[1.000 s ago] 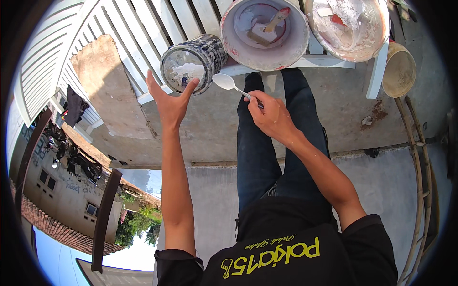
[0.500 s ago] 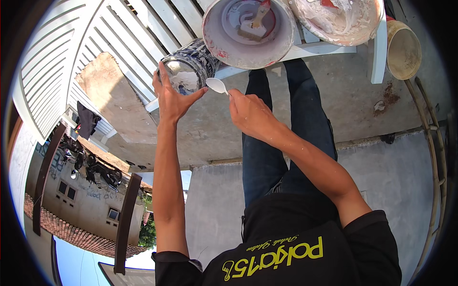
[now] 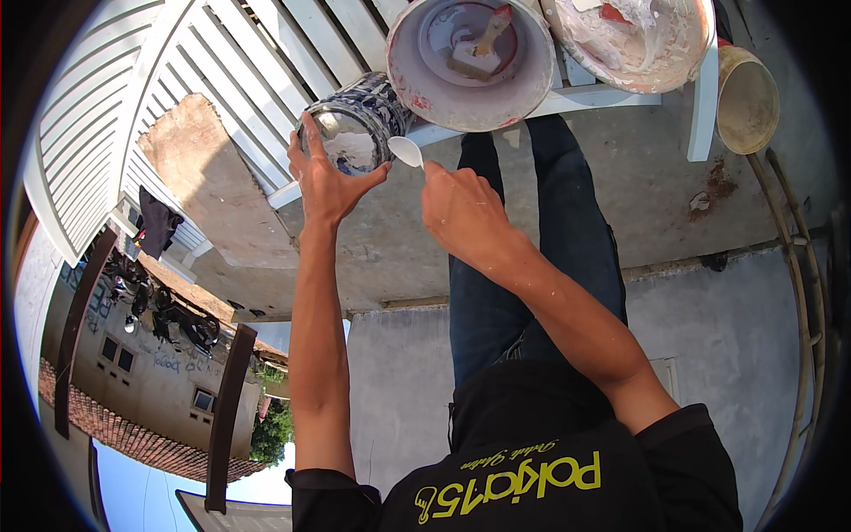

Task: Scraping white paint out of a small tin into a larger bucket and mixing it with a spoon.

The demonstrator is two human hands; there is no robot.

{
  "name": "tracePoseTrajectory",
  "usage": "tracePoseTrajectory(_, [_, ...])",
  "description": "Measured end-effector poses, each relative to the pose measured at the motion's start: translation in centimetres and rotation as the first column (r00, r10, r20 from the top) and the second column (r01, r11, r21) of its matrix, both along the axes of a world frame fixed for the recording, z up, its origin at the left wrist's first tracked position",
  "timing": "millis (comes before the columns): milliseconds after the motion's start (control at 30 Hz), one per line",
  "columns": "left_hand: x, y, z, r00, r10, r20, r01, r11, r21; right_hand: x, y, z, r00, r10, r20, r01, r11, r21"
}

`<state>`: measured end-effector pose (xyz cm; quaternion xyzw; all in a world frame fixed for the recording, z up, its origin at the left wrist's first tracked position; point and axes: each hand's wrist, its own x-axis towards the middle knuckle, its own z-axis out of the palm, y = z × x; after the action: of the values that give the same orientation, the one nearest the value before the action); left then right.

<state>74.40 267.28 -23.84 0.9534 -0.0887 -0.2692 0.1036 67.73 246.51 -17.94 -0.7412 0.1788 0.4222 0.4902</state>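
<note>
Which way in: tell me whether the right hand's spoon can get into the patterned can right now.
Probably yes. The patterned can is tilted, mouth open toward the person, steadied by the left hand at its rim. The right hand holds the white spoon right beside that mouth, nothing between.

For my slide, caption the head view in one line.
Left hand grips a patterned can while right hand brings a white spoon to its rim.

Patterned tin (image 3: 359, 120) tilted on bench edge — white spoon (image 3: 407, 151) at rim.

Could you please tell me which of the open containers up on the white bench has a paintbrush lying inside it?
The middle one, the white bucket with red smears; its brush rests on the bottom. The dark patterned can and paint-crusted basin hold none.
</note>
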Motion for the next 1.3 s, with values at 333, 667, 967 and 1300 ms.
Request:
tracePoseTrajectory(333, [0.0,-0.5,0.3,1.000,0.007,0.004,-0.008,0.999,0.039,1.7,1.7,2.0,0.996,0.087,-0.019,-0.089,0.985,-0.145])
tracePoseTrajectory(667, [-0.3,0.0,-0.6,0.999,0.026,0.024,-0.025,0.999,-0.039,2.3,3.4,2.5,0.976,0.200,0.092,-0.163,0.937,-0.311])
tracePoseTrajectory(967, [-0.5,0.7,-1.3,0.996,0.005,0.086,0.001,0.997,-0.072,1.3,3.4,1.8,0.985,0.134,0.108,-0.098,0.952,-0.289])
tracePoseTrajectory(1300, [-0.1,0.0,-0.3,0.999,0.023,-0.024,-0.022,1.000,0.009,-2.0,3.2,0.5,0.993,-0.080,0.092,0.094,0.983,-0.157])
